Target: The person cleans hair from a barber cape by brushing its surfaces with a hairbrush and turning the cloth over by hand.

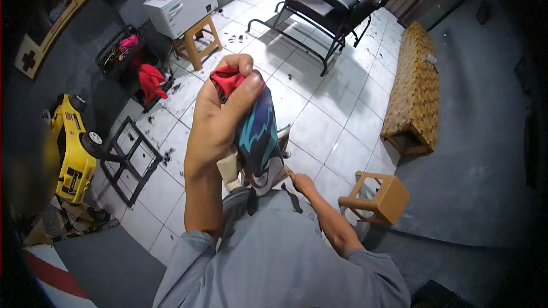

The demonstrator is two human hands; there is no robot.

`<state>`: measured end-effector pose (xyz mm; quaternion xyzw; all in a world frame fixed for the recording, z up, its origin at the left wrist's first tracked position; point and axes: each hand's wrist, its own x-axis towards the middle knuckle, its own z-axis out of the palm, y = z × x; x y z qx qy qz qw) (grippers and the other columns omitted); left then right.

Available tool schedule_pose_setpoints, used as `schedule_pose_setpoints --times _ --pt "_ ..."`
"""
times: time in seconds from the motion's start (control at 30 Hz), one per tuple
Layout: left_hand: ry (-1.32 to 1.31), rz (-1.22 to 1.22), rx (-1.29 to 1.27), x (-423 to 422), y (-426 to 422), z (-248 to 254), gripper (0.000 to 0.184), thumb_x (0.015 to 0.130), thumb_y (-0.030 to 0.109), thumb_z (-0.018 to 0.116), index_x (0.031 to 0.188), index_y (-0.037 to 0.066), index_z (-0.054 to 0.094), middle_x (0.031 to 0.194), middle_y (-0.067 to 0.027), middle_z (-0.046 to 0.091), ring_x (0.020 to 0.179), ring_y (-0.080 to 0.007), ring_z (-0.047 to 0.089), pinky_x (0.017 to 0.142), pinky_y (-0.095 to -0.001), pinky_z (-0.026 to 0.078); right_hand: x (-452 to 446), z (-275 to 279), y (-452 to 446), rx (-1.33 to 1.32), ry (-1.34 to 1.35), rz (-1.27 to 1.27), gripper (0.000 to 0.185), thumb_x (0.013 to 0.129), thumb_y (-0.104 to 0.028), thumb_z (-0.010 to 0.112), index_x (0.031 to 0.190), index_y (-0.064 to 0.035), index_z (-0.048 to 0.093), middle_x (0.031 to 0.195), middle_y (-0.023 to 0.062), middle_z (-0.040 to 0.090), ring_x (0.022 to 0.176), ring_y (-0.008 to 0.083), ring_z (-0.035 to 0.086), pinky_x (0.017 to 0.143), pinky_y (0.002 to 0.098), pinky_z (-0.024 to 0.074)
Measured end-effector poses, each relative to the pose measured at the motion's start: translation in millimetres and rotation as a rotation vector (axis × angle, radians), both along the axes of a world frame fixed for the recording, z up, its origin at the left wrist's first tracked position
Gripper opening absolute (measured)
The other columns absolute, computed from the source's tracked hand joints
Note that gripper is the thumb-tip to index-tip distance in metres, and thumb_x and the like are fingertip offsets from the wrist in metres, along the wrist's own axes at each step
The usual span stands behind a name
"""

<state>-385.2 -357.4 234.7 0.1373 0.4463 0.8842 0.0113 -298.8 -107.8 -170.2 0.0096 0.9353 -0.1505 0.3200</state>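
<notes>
Raised in front of my chest, my left hand (220, 111) pinches a dark cloth piece (257, 131) between thumb and fingers. The cloth has a red lining at its top and teal zigzag shapes on dark blue; its exact kind is unclear. It hangs down, bunched, in front of my grey shirt (297, 251). Below it, a white, grey and red item (265, 181) partly shows. Lower, my right hand (301, 183) is closed beside that lower end, fingers curled toward it; what it grips is hidden. A cream-coloured object (229, 170) sits behind my left wrist.
A wooden stool (377, 197) stands at right, with a woven bench (414, 91) beyond. Ahead are black reclining chairs (325, 14) and a white chest box (182, 5) on a stool. A yellow toy car (74, 148) and black frame (130, 159) are left. Dark tufts dot the tiles.
</notes>
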Motion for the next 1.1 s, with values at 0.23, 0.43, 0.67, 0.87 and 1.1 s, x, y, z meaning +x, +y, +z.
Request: schedule_pose_setpoints --times 0.23,0.43,0.67,0.87,1.1 --pt "0.046 -0.072 -0.114 -11.6 -33.3 -14.1 0.046 0.078 0.008 0.062 0.119 0.002 0.043 0.098 -0.0029 0.053 0.091 -0.0089 0.05 0.082 -0.022 0.04 -57.7 138.4 -52.0 -0.712 0.149 -0.672 0.057 0.091 -0.05 0.027 0.07 -0.0023 0.052 0.055 0.0054 0.05 0.048 0.0165 0.05 0.044 0.0299 0.0389" --pt "-0.017 -0.179 -0.034 -31.4 -31.7 -22.5 0.029 0.083 -0.001 0.047 0.112 0.004 0.046 0.094 -0.001 0.049 0.08 -0.0031 0.046 0.068 -0.0154 0.04 -64.6 259.3 -159.8 -1.588 0.581 -0.707 0.05 0.093 -0.044 0.029 0.1 0.0002 0.052 0.087 0.0086 0.058 0.076 0.0133 0.058 0.063 0.0259 0.0476" --pt "0.0 -0.086 0.056 -58.7 -75.2 -25.3 0.026 0.082 -0.003 0.047 0.107 0.003 0.047 0.091 0.0014 0.047 0.075 -0.0015 0.042 0.066 -0.0142 0.034 -39.3 54.6 -141.6 -0.437 0.332 0.139 0.031 0.091 -0.022 0.04 0.12 -0.0116 0.045 0.083 0.0199 0.059 0.076 0.0348 0.059 0.068 0.0395 0.0472" --pt "-0.092 -0.089 0.255 -58.3 -114.5 -30.2 0.026 0.082 -0.004 0.049 0.107 0.003 0.046 0.094 -0.0024 0.05 0.079 -0.0053 0.05 0.068 -0.016 0.041 -40.3 13.3 -97.1 0.035 -0.057 -0.133 0.072 0.088 -0.056 0.021 0.086 0.0041 0.061 0.084 0.0305 0.058 0.082 0.0452 0.055 0.077 0.0475 0.0426" --pt "-0.079 -0.166 0.039 -64.7 -113.5 -43.2 0.019 0.084 -0.002 0.047 0.103 0.003 0.048 0.093 -0.0008 0.049 0.081 -0.0038 0.046 0.074 -0.0164 0.038 -106.5 234.1 -170.6 -1.418 0.116 -0.789 0.049 0.09 -0.053 0.03 0.061 -0.0141 0.032 0.048 -0.0043 0.03 0.036 0.0041 0.023 0.032 0.0213 0.0197"
